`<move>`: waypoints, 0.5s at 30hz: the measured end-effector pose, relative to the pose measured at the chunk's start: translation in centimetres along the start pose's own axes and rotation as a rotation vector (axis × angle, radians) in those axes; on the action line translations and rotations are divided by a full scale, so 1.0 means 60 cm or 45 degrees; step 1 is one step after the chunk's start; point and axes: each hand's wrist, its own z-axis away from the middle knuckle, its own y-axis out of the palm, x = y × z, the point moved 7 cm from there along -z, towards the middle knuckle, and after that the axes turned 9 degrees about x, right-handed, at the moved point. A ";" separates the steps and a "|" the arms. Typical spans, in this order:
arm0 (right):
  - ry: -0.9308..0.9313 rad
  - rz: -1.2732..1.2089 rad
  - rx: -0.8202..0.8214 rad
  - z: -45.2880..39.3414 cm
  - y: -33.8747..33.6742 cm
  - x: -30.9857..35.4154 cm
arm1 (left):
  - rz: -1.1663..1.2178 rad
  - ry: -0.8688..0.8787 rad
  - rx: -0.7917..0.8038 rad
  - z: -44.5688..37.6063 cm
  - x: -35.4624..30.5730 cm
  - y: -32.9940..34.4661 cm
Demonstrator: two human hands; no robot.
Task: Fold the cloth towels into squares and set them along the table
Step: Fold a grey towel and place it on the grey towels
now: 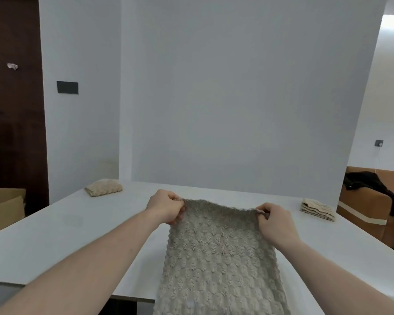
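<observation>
One folded towel (103, 187) already sits on the far left of the white worktop (66, 223), and a small stack of folded towels (317, 209) lies at the far right edge, so part of the job looks done. A grey knitted towel (218, 258) is now in hand and not yet folded: it is stretched out long, its far edge held up over the middle of the worktop, its near end running down past the front edge and out of view. The left hand (165, 206) pinches the far left corner with curled fingers, and the right hand (274, 220) pinches the far right corner the same way.

What is left, by my judgement, is to fold this towel down to a square and set it between the two finished spots; whether more towels wait out of view cannot be told.

Around the worktop stand a cardboard box (5, 205) on the left and a brown sofa (371, 214) with a dark garment (369, 184) on the right. Nothing lies in the towel's way.
</observation>
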 end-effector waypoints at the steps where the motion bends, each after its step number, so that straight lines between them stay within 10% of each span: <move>1: 0.008 -0.005 0.000 -0.006 0.006 -0.005 | -0.023 0.007 0.000 -0.009 0.005 0.004; 15: -0.024 0.003 -0.033 -0.039 0.031 -0.027 | -0.050 0.108 0.031 -0.042 0.037 0.029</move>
